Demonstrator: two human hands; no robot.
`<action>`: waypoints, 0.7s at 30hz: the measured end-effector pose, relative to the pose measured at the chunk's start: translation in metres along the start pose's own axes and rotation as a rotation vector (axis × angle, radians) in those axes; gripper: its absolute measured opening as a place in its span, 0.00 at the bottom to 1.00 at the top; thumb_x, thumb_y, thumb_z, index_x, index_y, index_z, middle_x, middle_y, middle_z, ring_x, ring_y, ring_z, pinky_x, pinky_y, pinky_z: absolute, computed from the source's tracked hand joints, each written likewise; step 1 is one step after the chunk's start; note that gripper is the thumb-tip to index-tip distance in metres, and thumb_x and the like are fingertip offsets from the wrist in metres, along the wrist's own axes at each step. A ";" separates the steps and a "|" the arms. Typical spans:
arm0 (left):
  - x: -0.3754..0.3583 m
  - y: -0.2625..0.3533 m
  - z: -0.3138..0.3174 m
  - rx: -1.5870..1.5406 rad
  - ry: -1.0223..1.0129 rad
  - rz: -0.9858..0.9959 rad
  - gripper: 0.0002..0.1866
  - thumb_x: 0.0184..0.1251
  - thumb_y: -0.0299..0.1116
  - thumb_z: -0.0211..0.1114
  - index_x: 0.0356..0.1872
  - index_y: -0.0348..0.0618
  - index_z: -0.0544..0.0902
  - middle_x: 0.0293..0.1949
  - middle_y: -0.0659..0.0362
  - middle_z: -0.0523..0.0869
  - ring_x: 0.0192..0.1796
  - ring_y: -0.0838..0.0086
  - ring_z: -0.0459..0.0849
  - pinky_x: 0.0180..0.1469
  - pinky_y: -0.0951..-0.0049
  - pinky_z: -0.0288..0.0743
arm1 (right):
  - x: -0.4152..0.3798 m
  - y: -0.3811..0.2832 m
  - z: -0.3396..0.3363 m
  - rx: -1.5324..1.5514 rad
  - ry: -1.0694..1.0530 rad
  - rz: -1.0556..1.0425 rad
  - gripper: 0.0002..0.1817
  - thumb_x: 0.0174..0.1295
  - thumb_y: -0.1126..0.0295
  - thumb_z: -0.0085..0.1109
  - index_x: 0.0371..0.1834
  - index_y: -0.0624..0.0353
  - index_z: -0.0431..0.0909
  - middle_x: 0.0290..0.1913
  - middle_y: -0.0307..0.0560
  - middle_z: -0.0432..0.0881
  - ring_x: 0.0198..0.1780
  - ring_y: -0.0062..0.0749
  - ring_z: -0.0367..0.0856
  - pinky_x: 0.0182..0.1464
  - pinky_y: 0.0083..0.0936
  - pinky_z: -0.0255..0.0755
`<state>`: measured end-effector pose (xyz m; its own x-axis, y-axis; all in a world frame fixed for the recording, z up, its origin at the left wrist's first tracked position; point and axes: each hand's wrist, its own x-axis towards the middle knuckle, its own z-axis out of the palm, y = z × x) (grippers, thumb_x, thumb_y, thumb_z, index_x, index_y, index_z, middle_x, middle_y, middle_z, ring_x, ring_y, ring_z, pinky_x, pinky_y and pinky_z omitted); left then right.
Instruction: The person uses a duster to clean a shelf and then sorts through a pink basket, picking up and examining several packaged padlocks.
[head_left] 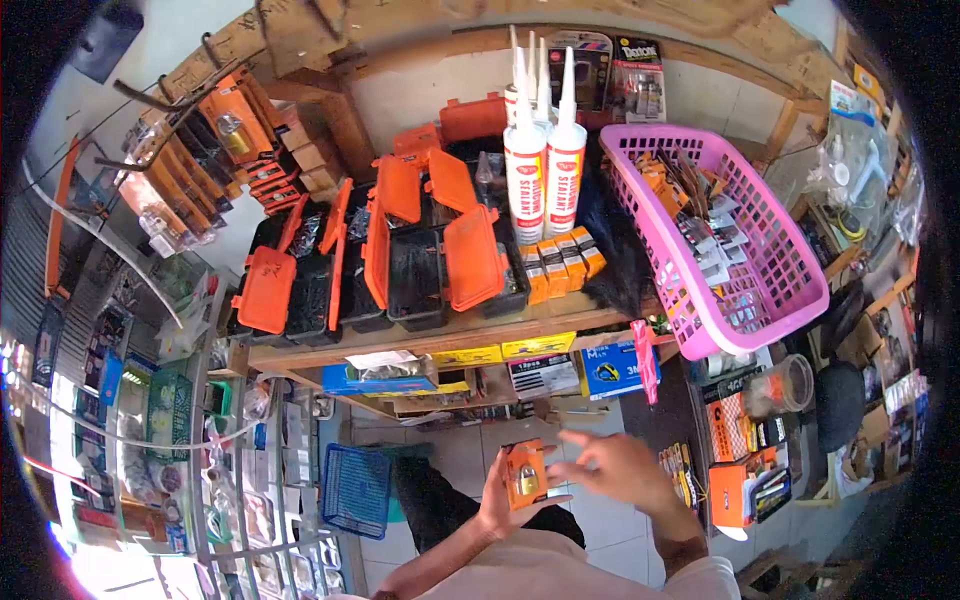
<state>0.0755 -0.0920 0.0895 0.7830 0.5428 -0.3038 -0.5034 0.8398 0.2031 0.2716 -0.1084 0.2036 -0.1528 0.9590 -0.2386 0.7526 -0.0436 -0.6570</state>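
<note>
Left hand (pixel 497 505) grasping an orange cardboard pack with a brass-coloured padlock on its front (pixel 525 473), held upright over my lap, in front of the worktop. Right hand (pixel 615 468) released, fingers loosely spread, index finger extended towards the pack and just beside its right edge; from this angle I can't be sure whether a fingertip touches it.

Wooden worktop (pixel 400 345), plain thick front edge, crowded. Left and middle: black plastic bins with orange lids (pixel 415 275), several lids raised, small hardware inside. Right of these, white sealant tubes with long nozzles (pixel 527 180) standing upright behind a row of small orange boxes (pixel 565 265). Right end: pink plastic lattice basket (pixel 722 335), tilted, carded goods heaped inside.

Under the worktop, a shelf with a blue-and-white carton (pixel 610 372) among yellow boxes. Floor of pale square tiles (pixel 610 530); blue plastic lattice basket (pixel 357 490) low to my left. Orange carded packs (pixel 230 120) hang upper left. At my right, a clear round plastic tub (pixel 790 385) above an orange carton (pixel 733 492). Far edges dark and warped.
</note>
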 end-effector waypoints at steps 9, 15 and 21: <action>-0.003 0.014 -0.041 -0.009 0.068 0.031 0.42 0.70 0.67 0.42 0.65 0.35 0.68 0.46 0.49 0.82 0.48 0.58 0.81 0.53 0.54 0.75 | 0.001 0.020 -0.040 0.213 0.655 -0.259 0.32 0.55 0.69 0.64 0.64 0.63 0.68 0.60 0.57 0.72 0.53 0.36 0.73 0.56 0.34 0.67; -0.003 0.012 -0.067 0.004 0.119 0.156 0.41 0.66 0.70 0.45 0.65 0.44 0.69 0.50 0.49 0.82 0.46 0.57 0.83 0.52 0.58 0.76 | 0.047 0.073 -0.014 0.292 0.534 0.056 0.26 0.64 0.65 0.61 0.58 0.62 0.57 0.50 0.55 0.64 0.53 0.42 0.72 0.53 0.36 0.69; -0.007 0.022 -0.063 -0.020 0.028 0.180 0.38 0.68 0.68 0.42 0.66 0.48 0.69 0.55 0.47 0.80 0.52 0.55 0.82 0.53 0.54 0.77 | 0.085 0.091 -0.020 0.677 0.721 0.249 0.20 0.69 0.53 0.56 0.53 0.49 0.61 0.32 0.38 0.74 0.18 0.17 0.70 0.17 0.16 0.62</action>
<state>0.0356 -0.0775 0.0375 0.6691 0.6843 -0.2899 -0.6420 0.7287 0.2384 0.3399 -0.0251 0.1373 0.5492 0.8315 -0.0833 0.1561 -0.2000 -0.9673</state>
